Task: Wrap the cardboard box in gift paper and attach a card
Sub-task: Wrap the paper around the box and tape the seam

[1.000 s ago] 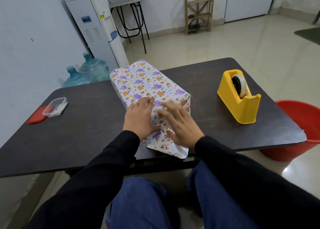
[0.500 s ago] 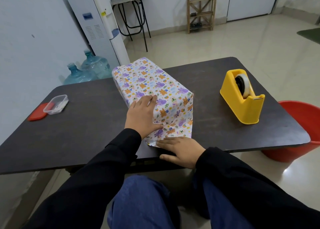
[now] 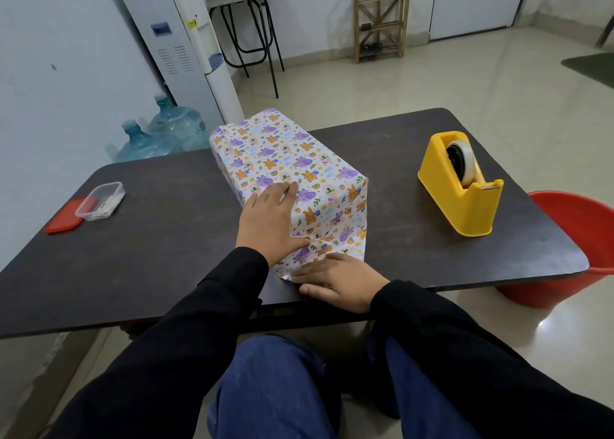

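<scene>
Pale floor tiles and white walls frame a dark table (image 3: 166, 239) that fills the middle of what we see. On it stands the cardboard box (image 3: 282, 152), already covered in gift paper (image 3: 329, 206): white, printed with small purple and orange animals, rainbows and green sprigs. The box lies lengthwise, running from the far edge of the table towards the person, slightly left of centre. Its top is smooth, and at the near end the paper is folded down in creased flaps that spread onto the tabletop.

We see the left hand (image 3: 269, 226) laid flat on the box's near left corner, fingers straight and together, pressing the paper against the top edge and the end face. The right hand (image 3: 339, 282) lies flat on the table at the foot of that end, its fingers stretched leftwards over the bottom flap and its thumb on the bare table; it presses and grips nothing. Both arms wear black sleeves.

Well to the right of the box sits a yellow tape dispenser (image 3: 461, 189) holding a roll of clear tape. Far left we find a clear plastic container (image 3: 99, 201) touching its red lid (image 3: 64, 221). A red bucket (image 3: 571, 249) stands on the floor past the table's right edge.
</scene>
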